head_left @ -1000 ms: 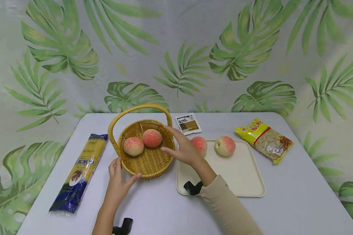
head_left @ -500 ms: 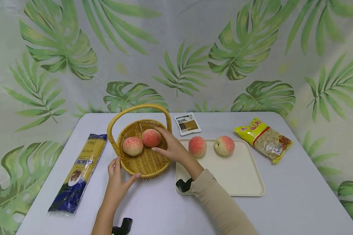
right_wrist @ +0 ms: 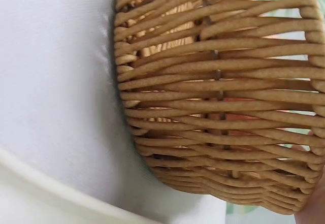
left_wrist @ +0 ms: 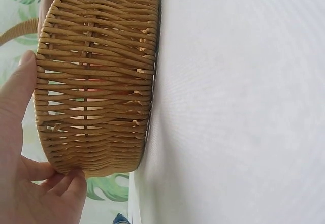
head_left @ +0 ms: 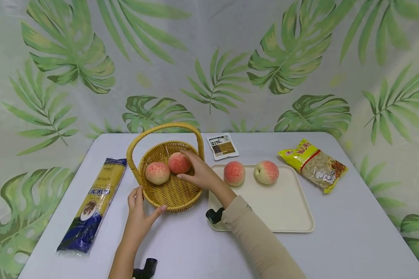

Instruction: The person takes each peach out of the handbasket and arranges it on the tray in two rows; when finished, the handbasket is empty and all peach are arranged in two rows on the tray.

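A yellow wicker basket (head_left: 178,193) with a tall arched handle holds two peaches. My left hand (head_left: 139,217) grips its near-left side, thumb on the near rim and fingers at the left; the left wrist view shows the thumb (left_wrist: 18,89) and bent fingertips against the weave (left_wrist: 96,82). Inside the basket, my right hand (head_left: 204,174) is around the right-hand peach (head_left: 179,163), with fingers at its upper right and thumb by its lower edge. The paler peach (head_left: 157,173) lies just left of it. In the right wrist view the basket wall (right_wrist: 218,97) hides most of that hand.
Right of the basket, a cream tray (head_left: 265,209) bears two more peaches (head_left: 234,173) (head_left: 267,172) near its back edge. A small white-and-brown packet (head_left: 223,147) lies behind it, a yellow bag (head_left: 314,166) at the right. A long pasta packet (head_left: 92,205) lies left.
My right hand has moved left, from over the basket's right rim to the right-hand peach, and uncovered the left peach on the tray. My left hand stays at the basket.
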Demonstrator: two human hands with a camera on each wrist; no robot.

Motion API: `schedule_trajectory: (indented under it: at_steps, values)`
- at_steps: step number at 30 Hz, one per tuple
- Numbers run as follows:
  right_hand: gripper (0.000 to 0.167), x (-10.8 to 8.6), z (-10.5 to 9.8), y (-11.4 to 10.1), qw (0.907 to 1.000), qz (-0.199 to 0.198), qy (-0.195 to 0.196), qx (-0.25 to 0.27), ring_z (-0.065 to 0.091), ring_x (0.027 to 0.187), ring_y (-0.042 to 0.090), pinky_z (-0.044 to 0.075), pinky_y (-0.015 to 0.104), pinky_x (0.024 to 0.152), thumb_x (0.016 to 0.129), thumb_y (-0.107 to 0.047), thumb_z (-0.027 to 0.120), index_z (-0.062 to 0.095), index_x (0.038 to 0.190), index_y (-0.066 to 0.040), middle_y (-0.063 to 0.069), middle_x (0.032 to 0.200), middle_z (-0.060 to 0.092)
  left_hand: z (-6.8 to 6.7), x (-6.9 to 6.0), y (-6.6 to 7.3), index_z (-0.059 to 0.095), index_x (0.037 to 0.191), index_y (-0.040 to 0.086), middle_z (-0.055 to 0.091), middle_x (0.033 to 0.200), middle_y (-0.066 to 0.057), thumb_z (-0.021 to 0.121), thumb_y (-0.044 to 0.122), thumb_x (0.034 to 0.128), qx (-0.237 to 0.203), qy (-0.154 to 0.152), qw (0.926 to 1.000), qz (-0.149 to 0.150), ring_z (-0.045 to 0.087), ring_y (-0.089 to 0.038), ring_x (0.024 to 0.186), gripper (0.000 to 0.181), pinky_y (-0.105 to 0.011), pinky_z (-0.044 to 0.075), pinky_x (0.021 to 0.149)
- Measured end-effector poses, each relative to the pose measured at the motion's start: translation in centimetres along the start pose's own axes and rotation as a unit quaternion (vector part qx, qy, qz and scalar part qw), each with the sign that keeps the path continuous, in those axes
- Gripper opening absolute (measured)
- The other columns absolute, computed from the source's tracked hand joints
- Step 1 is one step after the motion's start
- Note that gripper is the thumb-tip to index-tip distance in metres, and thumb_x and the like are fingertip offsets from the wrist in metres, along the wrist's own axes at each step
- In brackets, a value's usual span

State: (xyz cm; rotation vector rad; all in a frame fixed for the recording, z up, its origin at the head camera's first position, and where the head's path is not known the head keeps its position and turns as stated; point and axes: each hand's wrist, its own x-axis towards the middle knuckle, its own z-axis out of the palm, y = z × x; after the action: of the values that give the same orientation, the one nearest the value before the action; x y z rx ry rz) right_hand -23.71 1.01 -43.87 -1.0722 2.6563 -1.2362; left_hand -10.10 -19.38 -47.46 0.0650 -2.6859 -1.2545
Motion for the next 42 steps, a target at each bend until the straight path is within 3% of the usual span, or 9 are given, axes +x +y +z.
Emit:
schedule_trajectory:
  at_steps: [12,19,27,34,42]
  values:
    - [0.078,1.5,0.2,-0.3,0.9991,0.033,-0.023,0.012,0.026,0.129,0.019,0.027,0.035,0.102,0.079,-0.025,0.07,0.026,0.14,-0.009,0.007,0.142,0.029,-0.2,-0.1,0.4,0.013,0.14,-0.002,0.01,0.137,-0.022,0.071,0.038,0.0751,-0.004,-0.003,1.0,-0.005,0.024,-0.041,0.123,0.096,-0.055,0.029,0.095]
    - [0.076,2.1,0.5,-0.2,0.9947,0.083,-0.036,0.049,0.033,0.125,0.021,0.031,0.037,0.099,0.079,-0.019,0.071,0.027,0.14,-0.012,0.006,0.14,0.03,-0.1,-0.2,0.4,0.012,0.14,-0.003,0.01,0.137,-0.023,0.071,0.037,0.0753,-0.003,-0.001,1.0,-0.001,0.025,-0.041,0.123,0.096,-0.055,0.029,0.094]
    - [0.07,2.9,1.3,0.4,0.992,0.098,-0.043,0.067,0.025,0.129,0.019,0.027,0.034,0.102,0.081,-0.009,0.067,0.029,0.14,-0.011,0.004,0.143,0.026,0.0,-0.1,0.2,0.012,0.14,-0.003,0.01,0.137,-0.022,0.071,0.037,0.0747,-0.006,0.002,1.0,0.006,0.025,-0.04,0.123,0.097,-0.054,0.029,0.095]
    - [0.066,3.2,1.8,0.1,0.9926,0.11,-0.036,0.037,0.025,0.129,0.024,0.026,0.038,0.102,0.08,-0.004,0.067,0.035,0.137,-0.01,0.011,0.141,0.027,0.0,-0.1,0.2,0.012,0.141,-0.002,0.01,0.137,-0.022,0.071,0.038,0.0747,-0.003,0.003,1.0,0.003,0.025,-0.04,0.123,0.097,-0.055,0.03,0.094]
    - [0.062,3.4,2.4,0.0,0.9894,0.134,-0.023,0.05,0.032,0.124,0.025,0.028,0.039,0.1,0.08,-0.003,0.067,0.041,0.134,-0.015,0.011,0.138,0.029,0.0,-0.1,0.2,0.014,0.14,-0.003,0.012,0.136,-0.022,0.072,0.036,0.0742,0.003,0.009,0.9999,0.013,0.026,-0.04,0.122,0.095,-0.055,0.031,0.093]
